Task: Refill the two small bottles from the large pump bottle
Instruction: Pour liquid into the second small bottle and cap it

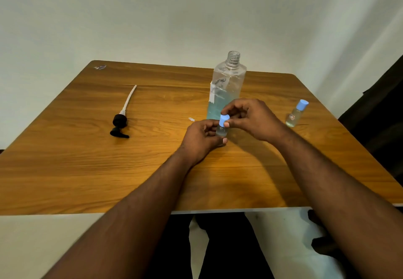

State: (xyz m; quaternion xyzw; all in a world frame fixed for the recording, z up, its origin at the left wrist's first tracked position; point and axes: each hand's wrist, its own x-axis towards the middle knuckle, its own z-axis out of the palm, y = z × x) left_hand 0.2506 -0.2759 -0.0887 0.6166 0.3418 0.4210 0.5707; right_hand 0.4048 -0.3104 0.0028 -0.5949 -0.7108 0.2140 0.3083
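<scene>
Left hand (201, 139): wrapped around the body of a small bottle (222, 131), fingers curled closed on it, thumb tip showing at its base; the bottle stands upright, low over the table (87, 169) near its middle.
Right hand (250, 118): thumb and fingers (226, 111) pinched closed on that bottle's blue cap (224, 120), which sits on its neck.
Large bottle (226, 86): upright just behind both hands, neck open with bare threads, blue-green liquid filling roughly its lower half, a strip of tape with writing on its side.
Pump head (120, 123): black, lying on its side well to the left on the table, its white tube pointing toward the far edge.
2nd small bottle (297, 114): off to the right, standing capped in blue, clear liquid inside, apart from the hands.
White scrap (191, 119): a tiny piece on the table just left of the large bottle's base.
</scene>
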